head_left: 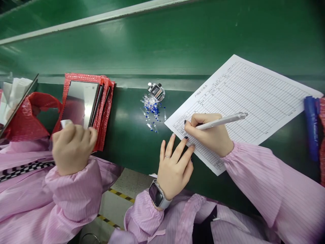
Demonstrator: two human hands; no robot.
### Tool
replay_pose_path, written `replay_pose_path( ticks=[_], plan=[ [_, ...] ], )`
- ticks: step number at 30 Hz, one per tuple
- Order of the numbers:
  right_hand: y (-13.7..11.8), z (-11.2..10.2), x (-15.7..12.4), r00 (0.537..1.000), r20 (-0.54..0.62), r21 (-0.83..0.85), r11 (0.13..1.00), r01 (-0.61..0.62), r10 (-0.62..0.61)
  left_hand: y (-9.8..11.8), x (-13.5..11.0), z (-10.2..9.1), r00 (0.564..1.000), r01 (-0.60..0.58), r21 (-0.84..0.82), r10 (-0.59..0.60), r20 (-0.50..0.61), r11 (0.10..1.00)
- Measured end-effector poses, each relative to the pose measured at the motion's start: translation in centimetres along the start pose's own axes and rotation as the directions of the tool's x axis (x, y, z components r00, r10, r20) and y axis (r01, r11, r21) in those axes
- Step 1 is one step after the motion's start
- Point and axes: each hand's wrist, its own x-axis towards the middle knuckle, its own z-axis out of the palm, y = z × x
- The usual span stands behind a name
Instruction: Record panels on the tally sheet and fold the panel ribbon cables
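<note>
One pen (220, 121); one form (250, 98); one tally counter (155, 91)

view: head, the only one | from: worn, above the near side of the bench (127, 139) | facing: forward, steeply down | range: close, sheet (254, 98) and pen (223, 121) right of centre | span: wide, pale rail (88, 22) at top, floor (129, 181) at bottom, co-worker's sleeve (73, 196) at left

A glossy green bench (182, 44) stretched across the view beneath a pale rail (93, 20), catching patches of light (120, 28). Below, the grey floor (129, 179), seemingly tiled, carried yellow-and-black tape (122, 195).
</note>
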Motion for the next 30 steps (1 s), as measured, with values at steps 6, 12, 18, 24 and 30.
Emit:
replay_pose_path(
  ticks=[6,12,18,24,30],
  plan=[
    [-0.02,0.00,-0.03,1.000,-0.004,0.012,1.000,0.002,-0.002,-0.11,-0.11,0.02,1.000,-0.002,-0.004,0.002,-0.010,1.000],
    [0.07,0.03,0.11,1.000,-0.002,0.001,1.000,0.012,-0.012,-0.15,-0.07,0.05,1.000,0.001,-0.003,-0.001,-0.005,1.000],
    [0.13,0.04,-0.01,1.000,-0.015,0.003,1.000,0.010,-0.010,-0.14,-0.05,0.14,1.000,0.000,0.002,0.000,-0.006,1.000],
    [0.08,-0.03,0.00,1.000,-0.014,0.019,1.000,0.008,-0.008,-0.14,0.03,0.06,1.000,-0.001,0.004,0.001,-0.007,1.000],
    [0.03,0.02,0.10,1.000,-0.009,0.010,1.000,0.013,-0.013,-0.17,-0.06,0.05,1.000,-0.001,0.004,0.001,-0.006,1.000]
  ],
)
